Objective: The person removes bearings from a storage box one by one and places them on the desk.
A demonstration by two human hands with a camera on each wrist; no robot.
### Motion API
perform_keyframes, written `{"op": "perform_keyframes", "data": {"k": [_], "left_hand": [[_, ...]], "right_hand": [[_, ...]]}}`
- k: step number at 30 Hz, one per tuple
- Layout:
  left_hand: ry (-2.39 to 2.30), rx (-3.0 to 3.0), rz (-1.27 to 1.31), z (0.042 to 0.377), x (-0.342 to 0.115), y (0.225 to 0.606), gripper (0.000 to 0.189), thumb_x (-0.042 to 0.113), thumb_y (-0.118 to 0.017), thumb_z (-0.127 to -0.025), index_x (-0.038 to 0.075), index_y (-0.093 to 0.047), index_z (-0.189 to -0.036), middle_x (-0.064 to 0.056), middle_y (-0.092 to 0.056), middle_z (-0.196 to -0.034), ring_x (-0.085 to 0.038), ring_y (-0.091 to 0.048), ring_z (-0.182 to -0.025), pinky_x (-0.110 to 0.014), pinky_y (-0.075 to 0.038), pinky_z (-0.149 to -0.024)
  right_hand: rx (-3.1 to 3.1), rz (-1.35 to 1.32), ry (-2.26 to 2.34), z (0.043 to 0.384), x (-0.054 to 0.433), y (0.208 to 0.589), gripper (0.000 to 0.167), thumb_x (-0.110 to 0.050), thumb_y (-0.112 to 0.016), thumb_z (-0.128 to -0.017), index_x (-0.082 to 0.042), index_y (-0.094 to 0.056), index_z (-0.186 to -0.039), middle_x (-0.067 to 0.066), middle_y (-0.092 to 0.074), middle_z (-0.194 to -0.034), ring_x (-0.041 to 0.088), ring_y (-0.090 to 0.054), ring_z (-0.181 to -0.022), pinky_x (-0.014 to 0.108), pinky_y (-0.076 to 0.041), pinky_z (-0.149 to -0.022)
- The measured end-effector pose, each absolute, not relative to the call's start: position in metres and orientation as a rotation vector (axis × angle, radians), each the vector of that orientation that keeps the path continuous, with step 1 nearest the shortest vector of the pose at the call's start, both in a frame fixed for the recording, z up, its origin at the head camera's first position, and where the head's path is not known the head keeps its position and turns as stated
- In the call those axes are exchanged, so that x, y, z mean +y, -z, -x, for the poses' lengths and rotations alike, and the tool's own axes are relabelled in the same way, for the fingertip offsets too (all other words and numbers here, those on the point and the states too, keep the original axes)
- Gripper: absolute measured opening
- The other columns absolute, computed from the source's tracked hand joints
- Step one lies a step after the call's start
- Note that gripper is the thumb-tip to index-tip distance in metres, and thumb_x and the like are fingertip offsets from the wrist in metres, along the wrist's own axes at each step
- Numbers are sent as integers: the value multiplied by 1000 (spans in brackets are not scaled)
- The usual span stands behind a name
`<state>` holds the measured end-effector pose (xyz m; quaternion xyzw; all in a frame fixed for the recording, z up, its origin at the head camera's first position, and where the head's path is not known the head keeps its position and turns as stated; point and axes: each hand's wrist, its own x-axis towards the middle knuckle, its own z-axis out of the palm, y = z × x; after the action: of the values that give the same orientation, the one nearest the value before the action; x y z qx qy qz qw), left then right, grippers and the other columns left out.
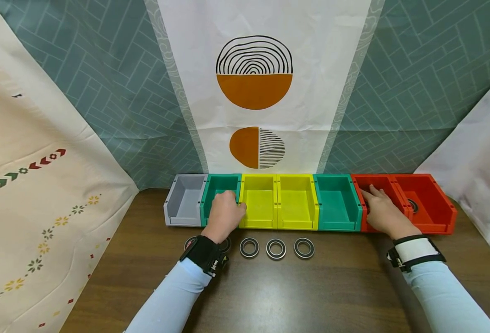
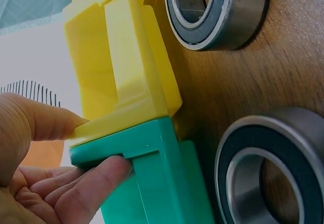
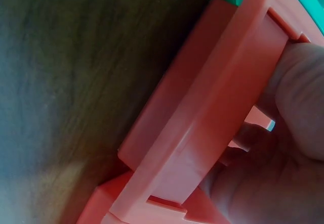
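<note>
My left hand (image 1: 225, 212) is at the wall where the left green bin (image 2: 152, 158) meets a yellow bin (image 2: 147, 90). In the left wrist view its thumb lies on the yellow side and its fingers on the green side, pinching the adjoining walls. My right hand (image 1: 384, 213) reaches into the left red bin (image 3: 217, 102), its fingers fairly straight. The wall hides some fingertips in the right wrist view; no held object shows. One ring-shaped bearing (image 1: 413, 205) lies in the right red bin (image 1: 430, 196).
Several bearings (image 1: 276, 249) lie in a row on the brown wooden table (image 1: 311, 296), two partly behind the left wrist. A grey bin (image 1: 183, 221) ends the bin row at left. Another yellow bin (image 1: 299, 199) and green bin (image 1: 339, 203) stand mid-row. Patterned cloth (image 1: 253, 14) hangs behind.
</note>
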<state>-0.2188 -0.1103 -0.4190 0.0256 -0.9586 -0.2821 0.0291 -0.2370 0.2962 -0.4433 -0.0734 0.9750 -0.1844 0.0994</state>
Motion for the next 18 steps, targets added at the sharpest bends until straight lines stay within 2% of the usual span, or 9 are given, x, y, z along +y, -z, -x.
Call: {"op": "perform_keyframes", "data": {"k": [12,18], "left_hand": [[862,-2962,-75,218,-111,419,29,22,-61,-85,8,-53,-61,1,-31,-55,-18,-49,-42,-22,-37,-37],[871,-2961,-72,219,-111,419,27,23,-61,-85,8,-54,-63,0,-32,-55,-18,-50,-42,-22,-38,-38]], "right_hand": [[2828,240,495,239,296,440,71,1,-54,-76,11,-25,-141,38,-15,-146,58,-16,-131,66,-16,-104],[2866,253,463,236,295,440,69,1,-55,-76,12,-28,-139,35,-21,-144,54,-26,-127,65,-25,-101]]}}
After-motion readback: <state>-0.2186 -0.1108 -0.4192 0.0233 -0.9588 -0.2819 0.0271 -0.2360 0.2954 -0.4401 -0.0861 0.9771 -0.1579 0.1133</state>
